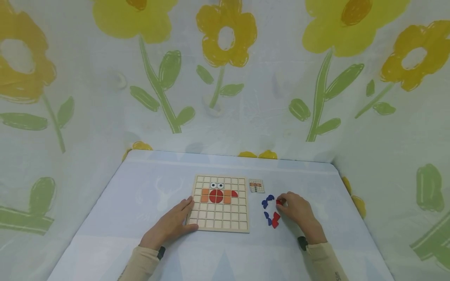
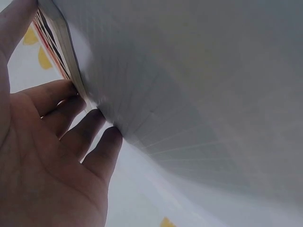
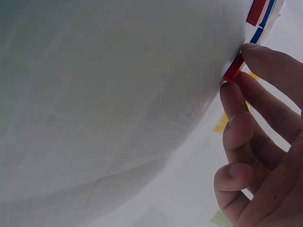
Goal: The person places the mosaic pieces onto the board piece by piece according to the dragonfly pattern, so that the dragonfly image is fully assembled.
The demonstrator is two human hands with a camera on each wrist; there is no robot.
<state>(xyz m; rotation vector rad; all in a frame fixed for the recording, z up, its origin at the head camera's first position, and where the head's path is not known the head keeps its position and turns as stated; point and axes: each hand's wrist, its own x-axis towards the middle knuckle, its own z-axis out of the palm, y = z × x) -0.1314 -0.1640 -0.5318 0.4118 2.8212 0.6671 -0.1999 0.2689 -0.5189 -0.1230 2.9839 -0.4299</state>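
Observation:
A square wooden grid board [image 1: 219,225] lies on the table, bearing two eye tiles [image 1: 216,185], orange tiles [image 1: 204,195], a red disc of quarter pieces [image 1: 216,196] and one more red piece [image 1: 234,194] at the right. My left hand [image 1: 173,223] rests against the board's lower left corner, fingers along the left side, thumb at the near edge. To the right of the board, my right hand [image 1: 298,208] pinches a red quarter-circle piece [image 3: 233,69] between thumb and fingers, low at the tabletop. Loose red pieces [image 1: 275,219] and blue pieces [image 1: 270,198] lie beside it.
A small pattern card [image 1: 256,186] with a grid picture lies just off the board's upper right corner. Behind the table [image 1: 295,261] and at both sides hang pale fabric walls [image 1: 260,101] printed with yellow flowers.

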